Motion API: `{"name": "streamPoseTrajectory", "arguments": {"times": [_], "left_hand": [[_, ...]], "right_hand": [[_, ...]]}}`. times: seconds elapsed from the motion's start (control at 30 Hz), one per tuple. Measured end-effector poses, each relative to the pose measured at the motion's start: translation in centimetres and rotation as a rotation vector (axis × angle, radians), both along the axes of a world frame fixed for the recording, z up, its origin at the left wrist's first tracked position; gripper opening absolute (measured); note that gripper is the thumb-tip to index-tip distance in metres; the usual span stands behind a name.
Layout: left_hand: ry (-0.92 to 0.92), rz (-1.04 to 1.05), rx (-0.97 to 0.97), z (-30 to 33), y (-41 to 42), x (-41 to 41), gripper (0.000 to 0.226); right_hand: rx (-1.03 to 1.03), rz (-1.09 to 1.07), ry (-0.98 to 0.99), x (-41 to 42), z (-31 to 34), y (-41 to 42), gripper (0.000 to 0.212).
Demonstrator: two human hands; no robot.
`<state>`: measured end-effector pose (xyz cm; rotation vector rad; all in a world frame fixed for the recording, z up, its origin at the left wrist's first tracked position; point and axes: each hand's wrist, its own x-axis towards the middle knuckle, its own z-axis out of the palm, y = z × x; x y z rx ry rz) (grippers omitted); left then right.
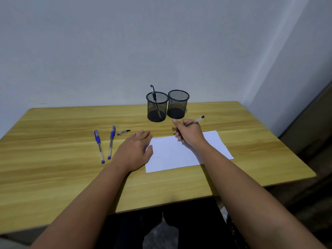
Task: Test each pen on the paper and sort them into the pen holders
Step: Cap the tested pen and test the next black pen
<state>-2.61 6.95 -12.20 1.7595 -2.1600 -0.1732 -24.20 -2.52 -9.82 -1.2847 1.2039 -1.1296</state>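
My right hand (189,133) grips a clear black pen (195,121) in a writing hold, its tip down at the far edge of the white paper (179,155). A faint scribble (157,138) marks the paper's far left corner. My left hand (134,150) lies flat, fingers apart, thumb on the paper's left edge. Two blue capped pens (98,145) (111,141) lie left of it on the table. A black pen cap (123,132) lies beyond them. The left mesh holder (156,109) has one black pen (153,92) in it. The right mesh holder (177,104) looks empty.
The wooden table (53,168) stands against a pale wall, with a corner at the right. Its front edge runs across near my lap, and its right edge drops off beside the paper.
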Motion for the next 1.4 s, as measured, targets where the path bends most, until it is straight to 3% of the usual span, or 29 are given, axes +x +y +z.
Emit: {"name": "streamPoseTrajectory", "arguments": {"times": [0.17,0.9,1.4], "left_hand": [[-0.01,0.0,0.007,0.0,0.0,0.0,0.066],[-0.065,0.006,0.012,-0.2,0.0,0.0,0.068],[-0.084,0.005,0.013,-0.2,0.0,-0.1,0.08]], "right_hand": [[-0.088,-0.043,0.012,0.5,-1.3,0.9,0.054],[-0.08,0.013,0.094,0.1,-2.2,0.2,0.038],[-0.097,-0.009,0.107,-0.1,-2.6,0.0,0.04]]}}
